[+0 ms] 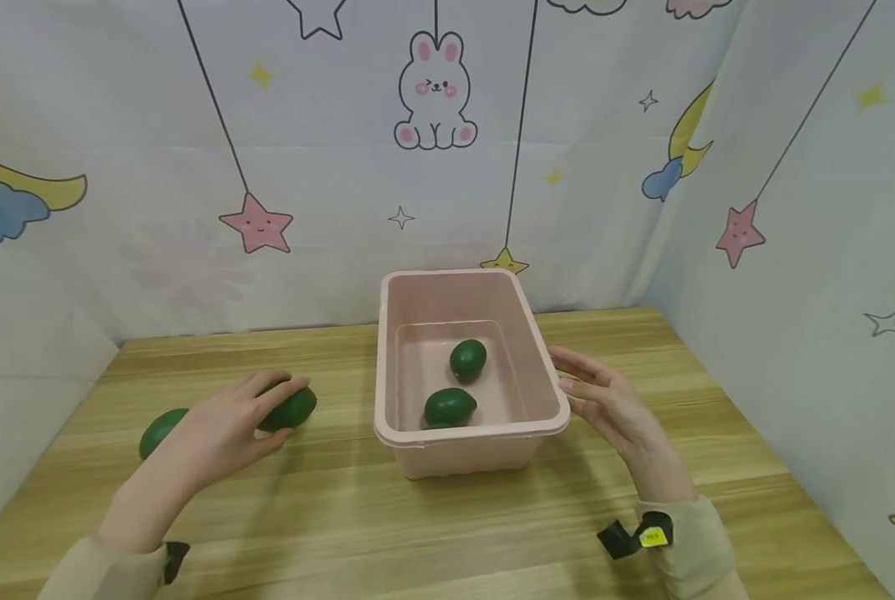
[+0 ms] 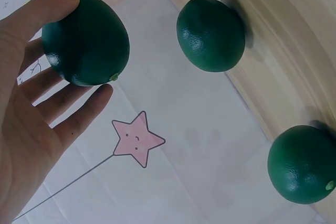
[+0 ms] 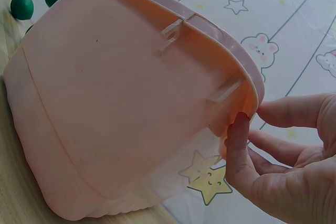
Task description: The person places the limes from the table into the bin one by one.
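My left hand (image 1: 226,421) grips a dark green lime (image 1: 292,409) between thumb and fingers, to the left of a pink plastic bin (image 1: 472,437). The left wrist view shows this held lime (image 2: 86,40) raised off the table, with two more limes, one lime (image 2: 211,34) and another lime (image 2: 303,164), resting on the wood. From above, one lime (image 1: 161,432) shows partly behind the left wrist; the other is hidden. Inside the bin lie two limes, a rear lime (image 1: 467,359) and a front lime (image 1: 450,407). My right hand (image 1: 612,408) pinches the bin's right rim (image 3: 251,90).
The wooden table (image 1: 327,533) meets a white patterned curtain (image 1: 327,150) at the back and sides. A black strap (image 1: 635,535) with a yellow label sits on the right sleeve.
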Tool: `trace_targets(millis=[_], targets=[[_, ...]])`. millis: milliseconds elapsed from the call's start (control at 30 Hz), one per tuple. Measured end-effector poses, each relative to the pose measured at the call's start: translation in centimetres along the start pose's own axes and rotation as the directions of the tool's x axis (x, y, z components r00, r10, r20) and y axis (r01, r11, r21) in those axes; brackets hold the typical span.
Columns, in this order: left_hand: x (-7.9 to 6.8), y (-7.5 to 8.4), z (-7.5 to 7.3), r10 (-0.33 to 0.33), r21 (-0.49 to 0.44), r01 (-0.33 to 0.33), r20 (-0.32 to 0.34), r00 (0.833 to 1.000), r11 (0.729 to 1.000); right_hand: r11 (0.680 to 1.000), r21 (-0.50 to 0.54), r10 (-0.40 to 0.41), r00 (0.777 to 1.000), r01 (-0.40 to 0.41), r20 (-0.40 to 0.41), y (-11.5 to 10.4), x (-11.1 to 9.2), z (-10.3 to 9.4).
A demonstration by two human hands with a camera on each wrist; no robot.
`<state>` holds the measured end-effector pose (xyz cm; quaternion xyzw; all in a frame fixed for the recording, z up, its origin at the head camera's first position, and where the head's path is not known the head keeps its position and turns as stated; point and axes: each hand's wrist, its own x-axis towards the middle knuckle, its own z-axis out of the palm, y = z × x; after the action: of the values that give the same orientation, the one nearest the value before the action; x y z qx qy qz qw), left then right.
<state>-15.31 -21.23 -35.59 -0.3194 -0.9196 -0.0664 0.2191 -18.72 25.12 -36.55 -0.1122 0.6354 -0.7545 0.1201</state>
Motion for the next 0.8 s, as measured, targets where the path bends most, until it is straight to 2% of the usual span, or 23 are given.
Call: trace_targets(millis=[167, 433, 800], targets=[[0.5, -0.1, 0.0, -0.001, 0.005, 0.001, 0.003, 1.000, 1.000, 1.000, -0.007, -0.001, 1.000, 0.001, 0.000, -0.1, 0.0, 0.0], [1.9, 0.3, -0.1, -0.056, -0.020, 0.057, 0.066, 0.996, 0.998, 1.000, -0.022, -0.021, 1.000, 0.021, 0.013, -0.3, 0.0, -0.2], [3.5, 0.3, -0.1, -0.018, -0.021, 0.020, 0.062, 0.998, 1.000, 1.000, -0.007, -0.006, 1.000, 0.006, 0.003, -0.1, 0.0, 0.1]])
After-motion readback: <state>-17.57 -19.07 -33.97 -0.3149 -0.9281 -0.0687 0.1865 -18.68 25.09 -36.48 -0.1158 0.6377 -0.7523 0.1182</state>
